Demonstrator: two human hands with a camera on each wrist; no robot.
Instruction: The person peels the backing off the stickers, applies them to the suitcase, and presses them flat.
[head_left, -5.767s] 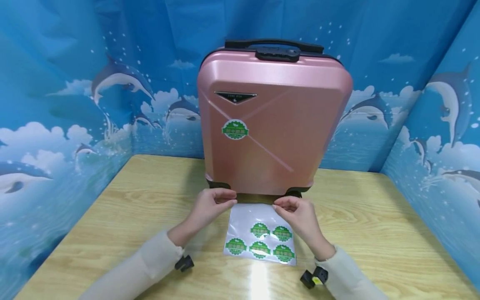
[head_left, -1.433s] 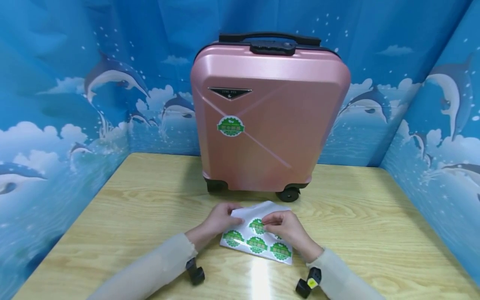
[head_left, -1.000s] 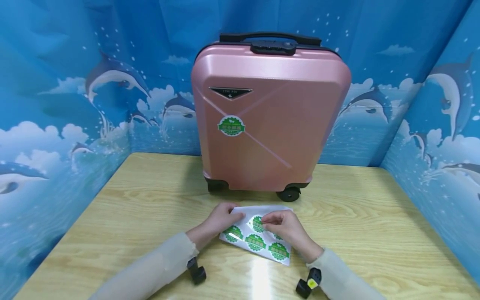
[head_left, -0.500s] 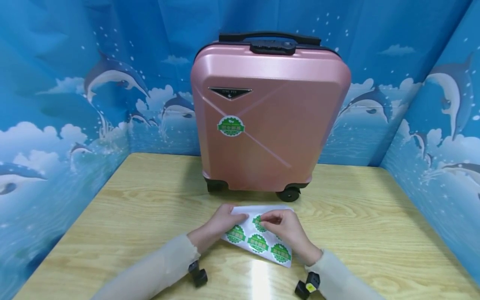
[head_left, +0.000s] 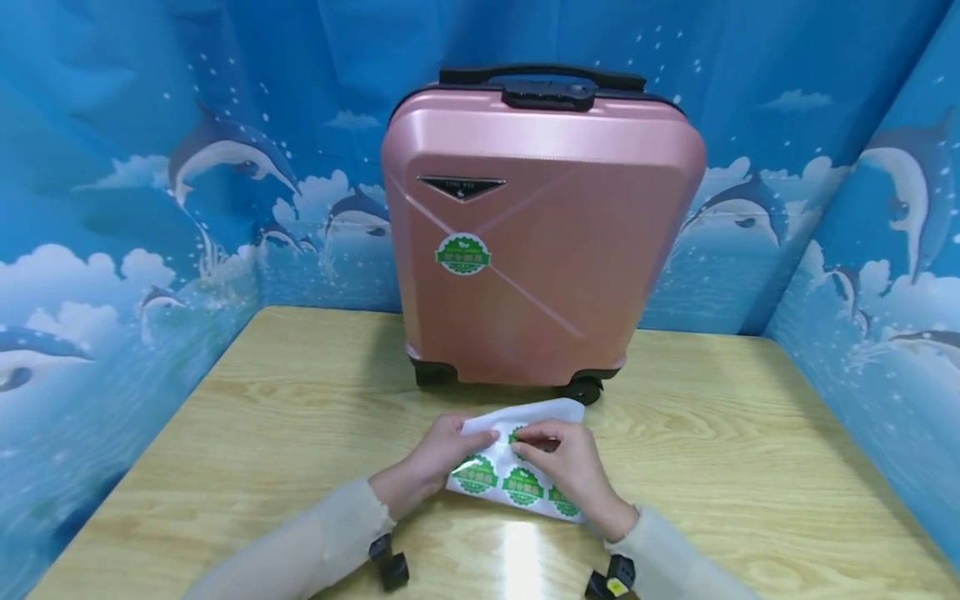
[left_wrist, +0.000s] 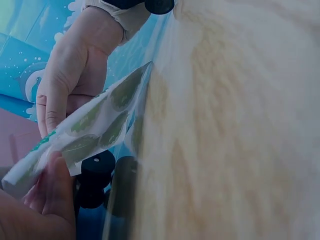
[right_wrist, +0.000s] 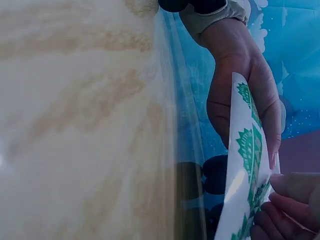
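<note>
A white sticker sheet (head_left: 540, 411) with round green stickers is tilted up from the table in front of the suitcase. My left hand (head_left: 435, 454) grips its left side, thumb on top and fingers beneath. With thumb and forefinger, my right hand (head_left: 566, 462) pinches at the edge of an upper green sticker (head_left: 513, 436), which those fingers mostly cover. Along the lower row, further stickers (head_left: 522, 486) show. In the left wrist view the sheet (left_wrist: 107, 112) bends between both hands. The right wrist view has the right fingers (right_wrist: 295, 187) against the sheet's printed side.
A pink suitcase (head_left: 555, 242) with black wheels (head_left: 583, 390) stands upright behind the hands. One green sticker (head_left: 462, 254) is on its front, below a dark triangular badge (head_left: 462, 187). Blue dolphin-print curtains (head_left: 330, 125) surround the wooden table (head_left: 300, 392).
From lying flat with both hands at its far edge, the sheet has been lifted and tilted. My left hand moved to its left side, my right onto an upper sticker; lately the far edge rose.
</note>
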